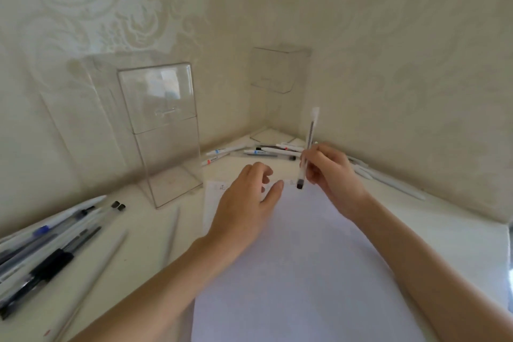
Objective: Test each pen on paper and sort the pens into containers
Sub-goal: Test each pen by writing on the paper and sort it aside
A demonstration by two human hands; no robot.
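Both hands over the paper: right hand pinching a clear pen upright, left hand just relaxed.

The scene is taken from one wide-angle camera worn on the head, pointed forward and down at the counter, which is seen close, toward a wall corner.

Pile of pens at lower left blurred and cut by the left edge, paper cut by the bottom edge, its handwriting unreadably small and partly under the left hand, held pen partly hidden inside the right hand
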